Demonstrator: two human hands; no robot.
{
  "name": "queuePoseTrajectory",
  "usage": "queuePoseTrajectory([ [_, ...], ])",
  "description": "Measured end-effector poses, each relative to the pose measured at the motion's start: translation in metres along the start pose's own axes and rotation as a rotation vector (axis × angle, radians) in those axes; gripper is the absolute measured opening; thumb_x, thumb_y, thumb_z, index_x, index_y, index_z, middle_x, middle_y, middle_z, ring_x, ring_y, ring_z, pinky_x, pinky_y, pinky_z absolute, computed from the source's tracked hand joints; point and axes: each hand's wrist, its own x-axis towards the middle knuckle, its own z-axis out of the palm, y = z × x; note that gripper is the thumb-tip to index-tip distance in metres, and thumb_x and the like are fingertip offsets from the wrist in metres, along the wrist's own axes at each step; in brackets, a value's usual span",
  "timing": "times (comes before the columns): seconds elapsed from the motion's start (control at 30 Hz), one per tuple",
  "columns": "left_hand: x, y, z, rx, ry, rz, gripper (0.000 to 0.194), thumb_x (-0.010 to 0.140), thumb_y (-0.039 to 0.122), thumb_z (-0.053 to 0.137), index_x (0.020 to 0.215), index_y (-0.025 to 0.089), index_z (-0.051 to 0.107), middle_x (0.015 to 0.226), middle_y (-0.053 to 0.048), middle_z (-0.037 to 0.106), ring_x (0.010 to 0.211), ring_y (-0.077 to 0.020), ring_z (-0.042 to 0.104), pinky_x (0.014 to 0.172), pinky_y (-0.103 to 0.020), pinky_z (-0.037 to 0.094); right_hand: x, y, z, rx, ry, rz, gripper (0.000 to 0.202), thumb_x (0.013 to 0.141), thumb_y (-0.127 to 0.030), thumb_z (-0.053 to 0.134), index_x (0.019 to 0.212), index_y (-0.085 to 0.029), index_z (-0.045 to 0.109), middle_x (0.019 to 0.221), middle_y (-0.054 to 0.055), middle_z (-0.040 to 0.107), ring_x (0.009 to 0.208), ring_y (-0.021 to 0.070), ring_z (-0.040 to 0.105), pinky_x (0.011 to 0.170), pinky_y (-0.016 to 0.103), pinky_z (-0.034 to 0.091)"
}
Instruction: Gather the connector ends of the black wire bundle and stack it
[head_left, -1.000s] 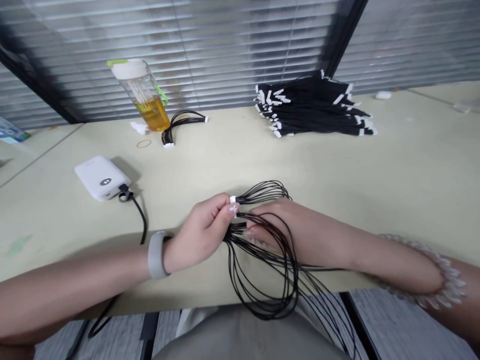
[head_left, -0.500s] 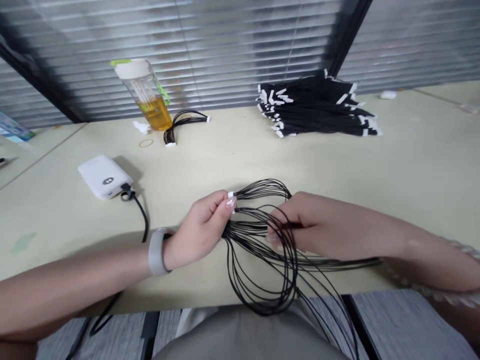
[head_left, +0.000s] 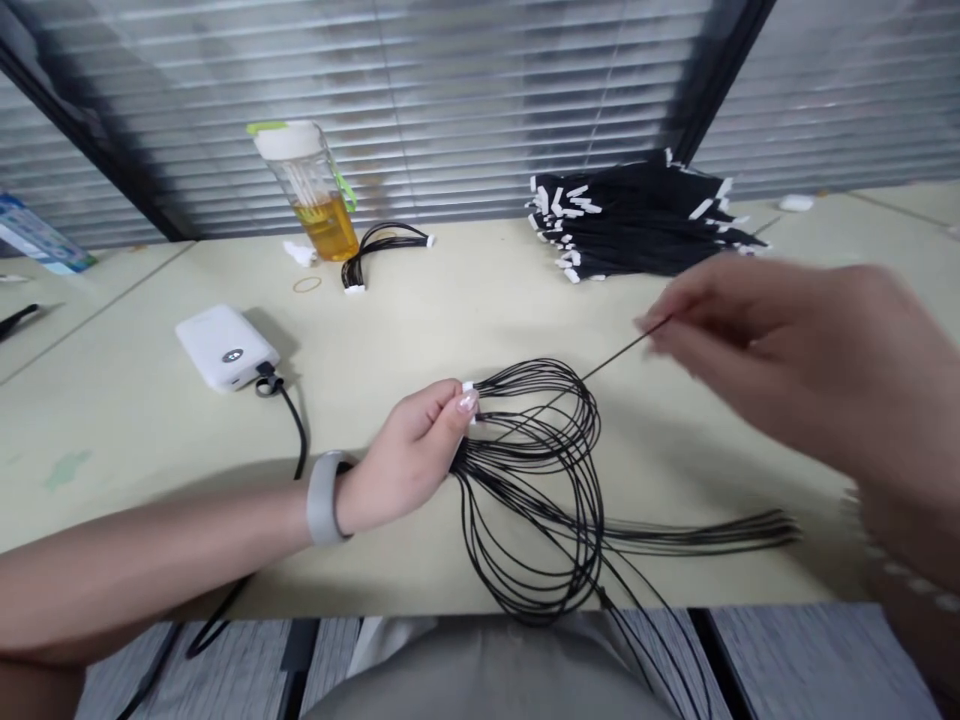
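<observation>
Left hand: The left hand (head_left: 409,455), with a grey band (head_left: 324,498) at its wrist, was closed on the gathered end of a bundle of thin black wires (head_left: 536,450), thumb uppermost. Small white plastic connectors (head_left: 469,387) showed beside the thumb.
Right hand: The right hand (head_left: 795,350), partly blurred, was at the right above the worktop (head_left: 420,335), its fingers narrowed to a pinch on a single black wire (head_left: 626,347). That wire ran straight and slanting back to the loops.
Wire bundle: Located at the near middle of the worktop, fanning in loops to the right of the left hand. Some tails extended rightward; others hung past the near edge.
Cable stock: A heap of black cables with white end connectors (head_left: 637,225) lay at the rear right, near the slatted grey blinds (head_left: 465,100).
Rear left: A clear bottle of amber liquid with a white-and-green lid (head_left: 322,225) stood near a short black wire harness with white connectors (head_left: 375,240).
Left side: A white rounded power bank (head_left: 217,345) lay flat, a black cable (head_left: 298,430) plugged in.
</observation>
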Motion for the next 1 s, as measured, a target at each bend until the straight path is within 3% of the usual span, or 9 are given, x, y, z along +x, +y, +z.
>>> queuePoseTrajectory([
  [0.13,0.0,0.0,0.001,-0.006,0.002,-0.018,0.035,0.094,0.038,0.036,0.066,0.017,0.041,0.059,0.004,0.036,0.054,-0.0085,0.034,0.05,-0.022,0.032,0.006,-0.008,0.0,0.714,0.334,0.072,0.023,0.08,-0.01,0.061,0.096,-0.023,0.071,0.094,0.003,0.069,0.086,0.019,0.066,0.07,0.036,0.051],
  [0.23,-0.001,0.0,0.001,-0.023,-0.014,-0.033,0.035,0.094,0.038,0.037,0.067,0.017,0.041,0.059,0.004,0.035,0.055,-0.0088,0.034,0.051,-0.022,0.032,0.002,-0.014,0.012,0.854,0.467,-0.016,0.028,0.085,-0.008,0.053,0.098,-0.026,0.069,0.113,0.001,0.063,0.082,0.0136,0.066,0.057,0.027,0.053],
  [0.33,-0.002,0.0,0.0,-0.035,-0.025,-0.034,0.036,0.094,0.039,0.037,0.066,0.017,0.041,0.059,0.004,0.034,0.055,-0.0092,0.034,0.05,-0.022,0.032,-0.007,-0.015,0.026,0.7,0.221,-0.131,0.057,0.087,-0.01,0.05,0.135,-0.039,0.038,0.135,0.001,0.048,0.076,0.0106,0.065,0.038,0.02,0.042],
  [0.4,-0.002,0.001,0.0,-0.035,-0.027,-0.021,0.036,0.094,0.039,0.037,0.065,0.017,0.04,0.059,0.004,0.034,0.054,-0.0091,0.033,0.05,-0.022,0.032,-0.012,-0.014,0.033,0.473,0.001,-0.128,0.068,0.087,-0.012,0.048,0.144,-0.031,0.015,0.114,0.005,0.062,0.069,0.0122,0.064,0.041,0.022,0.043],
  [0.47,-0.002,0.002,0.0,-0.033,-0.034,-0.009,0.036,0.094,0.038,0.037,0.065,0.018,0.04,0.059,0.004,0.034,0.053,-0.0089,0.033,0.05,-0.023,0.032,-0.015,-0.014,0.038,0.25,-0.129,-0.112,0.051,0.088,-0.017,0.046,0.136,-0.017,0.029,0.081,0.003,0.068,0.063,0.0147,0.062,0.047,0.025,0.044],
  [0.57,-0.003,0.003,-0.001,-0.028,-0.048,0.013,0.035,0.095,0.037,0.036,0.066,0.018,0.04,0.059,0.004,0.035,0.053,-0.0088,0.033,0.05,-0.023,0.032,-0.014,-0.017,0.04,0.138,-0.233,-0.155,0.011,0.09,-0.019,0.046,0.095,-0.017,0.055,0.07,0.001,0.064,0.059,0.0128,0.058,0.052,0.025,0.042],
  [0.67,-0.004,0.003,-0.002,-0.023,-0.063,0.034,0.035,0.095,0.036,0.034,0.066,0.018,0.04,0.059,0.004,0.036,0.053,-0.0089,0.033,0.05,-0.023,0.032,-0.012,-0.022,0.042,0.212,-0.263,-0.188,0.014,0.086,-0.017,0.054,0.073,-0.018,0.058,0.07,0.0,0.062,0.063,0.0099,0.056,0.058,0.023,0.041],
  [0.83,-0.004,0.002,-0.002,0.031,-0.076,0.075,0.033,0.095,0.032,0.034,0.067,0.017,0.041,0.06,0.004,0.037,0.054,-0.0091,0.033,0.05,-0.023,0.032,-0.013,-0.028,0.047,0.284,-0.32,-0.178,0.016,0.084,-0.017,0.057,0.07,-0.018,0.064,0.062,-0.003,0.057,0.058,0.0071,0.051,0.056,0.021,0.036],
  [1.0,-0.004,0.002,-0.002,0.074,-0.095,0.113,0.031,0.095,0.03,0.035,0.068,0.017,0.042,0.059,0.004,0.038,0.053,-0.0092,0.034,0.049,-0.022,0.032,-0.012,-0.031,0.051,0.273,-0.365,-0.148,0.024,0.084,-0.019,0.054,0.061,-0.016,0.058,0.057,-0.003,0.051,0.056,0.0071,0.045,0.055,0.022,0.031],
])
